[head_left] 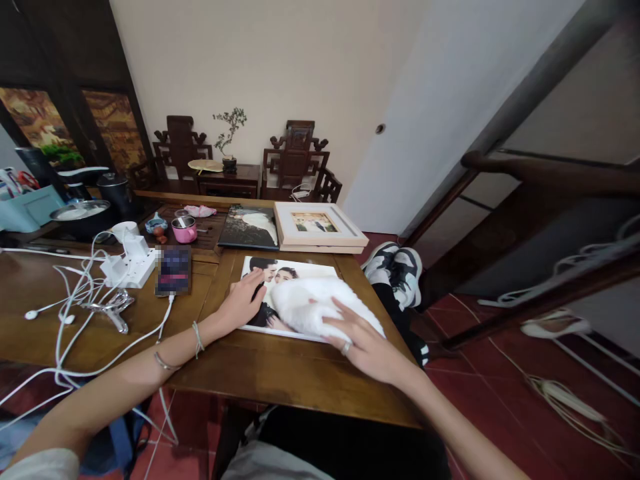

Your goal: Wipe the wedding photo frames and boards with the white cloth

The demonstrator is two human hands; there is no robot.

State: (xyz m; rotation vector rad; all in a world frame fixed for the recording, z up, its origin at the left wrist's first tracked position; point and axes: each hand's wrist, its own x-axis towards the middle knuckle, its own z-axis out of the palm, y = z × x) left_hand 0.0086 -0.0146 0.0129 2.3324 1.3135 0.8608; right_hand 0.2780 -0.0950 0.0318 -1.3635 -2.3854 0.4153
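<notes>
A photo panel [255, 320] with a wedding-style picture of two people lies flat on the wooden table in front of me. My left hand [245, 300] rests on the panel's left side, fingers stretched out and holding nothing. On the right half, a fluffy white cloth [310, 300] covers much of the picture and reaches past its right edge. My right hand [357, 337], with a ring on one finger, grips the near side of this cloth and presses it against the panel.
Behind the panel lie a dark photo panel [249, 227] and stacked pale frames [320, 228]. To the left are a phone [173, 270], a power strip [135, 267], tangled white cables and a pink cup [185, 229]. Shoes [400, 270] show beyond the table's right edge.
</notes>
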